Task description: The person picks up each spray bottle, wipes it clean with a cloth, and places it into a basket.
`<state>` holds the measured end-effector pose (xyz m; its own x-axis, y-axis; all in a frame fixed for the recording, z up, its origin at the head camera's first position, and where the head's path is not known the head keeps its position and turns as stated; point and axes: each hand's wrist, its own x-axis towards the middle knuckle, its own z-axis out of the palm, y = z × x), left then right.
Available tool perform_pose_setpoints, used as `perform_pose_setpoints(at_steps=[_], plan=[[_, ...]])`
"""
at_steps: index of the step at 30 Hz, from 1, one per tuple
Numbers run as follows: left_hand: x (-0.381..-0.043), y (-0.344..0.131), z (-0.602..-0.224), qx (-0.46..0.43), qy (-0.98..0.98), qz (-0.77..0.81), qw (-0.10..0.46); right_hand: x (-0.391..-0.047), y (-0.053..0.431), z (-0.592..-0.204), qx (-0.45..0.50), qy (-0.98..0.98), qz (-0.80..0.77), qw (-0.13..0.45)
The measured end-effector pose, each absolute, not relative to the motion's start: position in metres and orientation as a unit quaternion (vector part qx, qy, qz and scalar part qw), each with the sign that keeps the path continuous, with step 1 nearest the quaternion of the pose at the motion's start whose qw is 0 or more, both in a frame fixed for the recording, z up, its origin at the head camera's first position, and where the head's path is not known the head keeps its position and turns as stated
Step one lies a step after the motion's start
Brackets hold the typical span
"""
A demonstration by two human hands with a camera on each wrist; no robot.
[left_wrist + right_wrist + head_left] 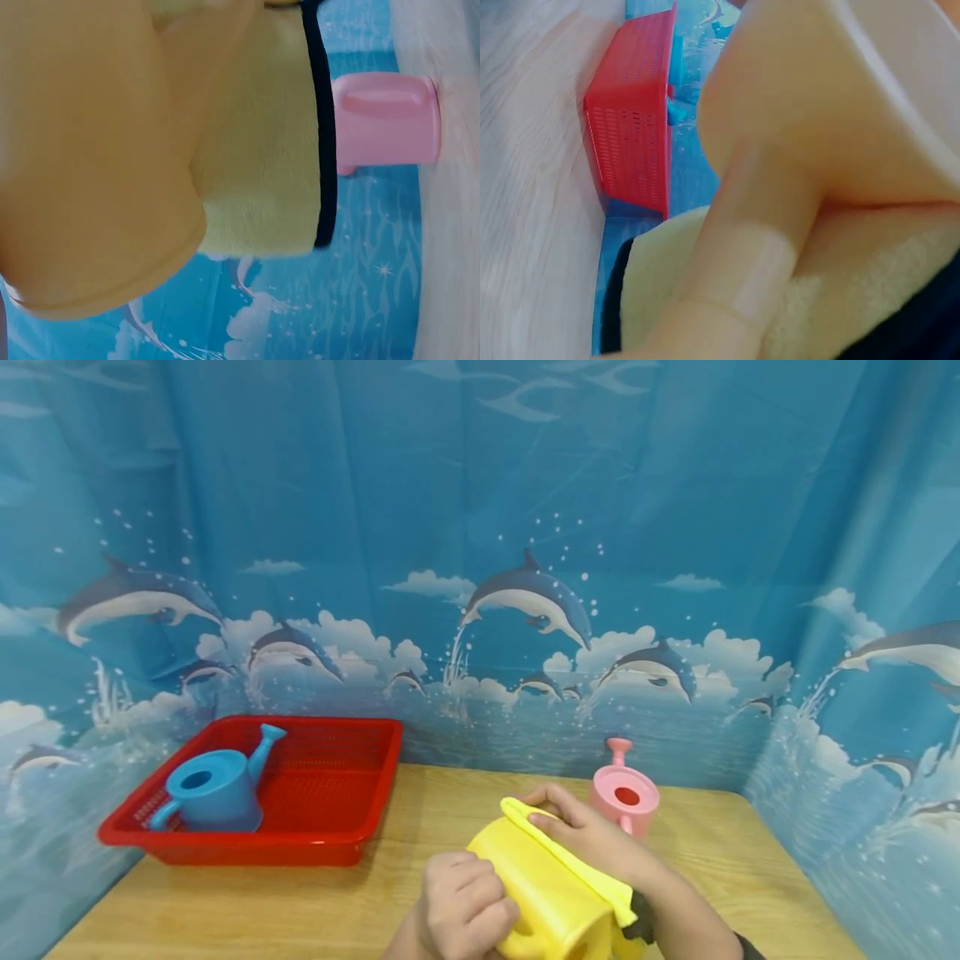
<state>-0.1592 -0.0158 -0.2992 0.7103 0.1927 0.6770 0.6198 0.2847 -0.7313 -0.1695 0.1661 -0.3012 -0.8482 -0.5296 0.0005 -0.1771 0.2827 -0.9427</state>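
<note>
Treat the yellow watering can [538, 885], gripped above the desk [262, 910] by left hand [467, 902] against yellow cloth [262, 165] held in right hand [588, 837], as likely light, stiff and slick, best steadied round its body

The head view looks forward and down over the table [262, 902]. Both wrist views share the yellow can [532, 877] up close, left facing the pink can [386, 120], right the red basket [630, 150].

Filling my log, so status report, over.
Left grip holding yellow watering can. Right grip holding yellow cloth against it. Pink can beyond, apparently not blocking.
</note>
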Motion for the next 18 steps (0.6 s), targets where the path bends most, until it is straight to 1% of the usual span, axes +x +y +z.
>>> perform_pose_setpoints(at_steps=[5, 8, 10, 13, 18], plan=[[-0.166, -0.017, -0.307, -0.566, -0.358, -0.179, 0.720, -0.167, 0.168, -0.301, -0.206, 0.810, -0.536, 0.118], [-0.172, -0.018, -0.310, -0.550, -0.351, -0.188, 0.734, -0.164, 0.173, -0.301, -0.192, 0.813, -0.536, 0.120], [-0.176, -0.019, -0.310, -0.541, -0.343, -0.192, 0.743, -0.161, 0.177, -0.301, -0.187, 0.807, -0.545, 0.131], [-0.178, -0.022, -0.308, -0.535, -0.337, -0.198, 0.749, -0.155, 0.182, -0.301, -0.195, 0.802, -0.548, 0.137], [-0.177, -0.028, -0.301, -0.530, -0.327, -0.209, 0.754, -0.141, 0.191, -0.299, -0.218, 0.819, -0.518, 0.115]])
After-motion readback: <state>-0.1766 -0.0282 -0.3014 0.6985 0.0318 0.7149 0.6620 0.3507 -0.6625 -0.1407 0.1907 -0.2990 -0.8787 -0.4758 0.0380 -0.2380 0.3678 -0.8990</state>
